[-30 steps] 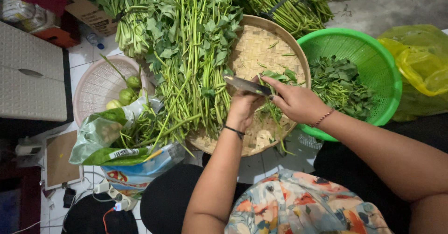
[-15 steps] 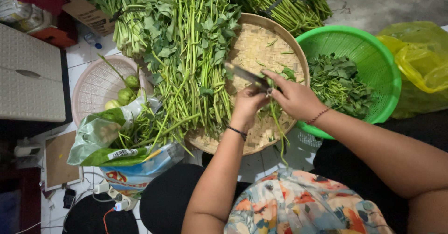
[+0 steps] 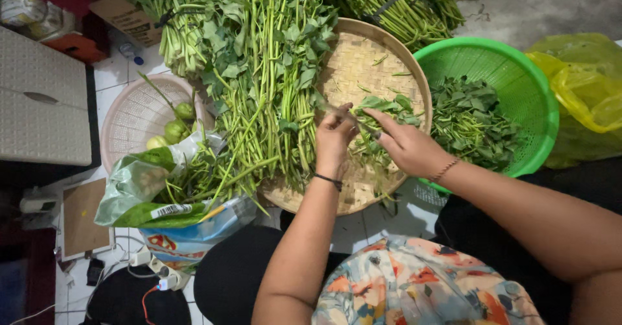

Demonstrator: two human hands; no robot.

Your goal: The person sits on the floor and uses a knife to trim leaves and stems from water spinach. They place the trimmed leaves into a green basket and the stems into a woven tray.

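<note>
From here I see the pink basket (image 3: 133, 114), then long green stalks (image 3: 265, 98) across the woven tray (image 3: 379, 53); my left hand (image 3: 334, 137) and right hand (image 3: 408, 147) both pinch a leafy sprig (image 3: 382, 104) over it, green colander (image 3: 492, 59) beside

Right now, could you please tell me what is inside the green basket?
The green basket holds a loose heap of picked green leaves on its near side; the far side shows bare mesh. Whatever lies under the heap is covered.
</note>
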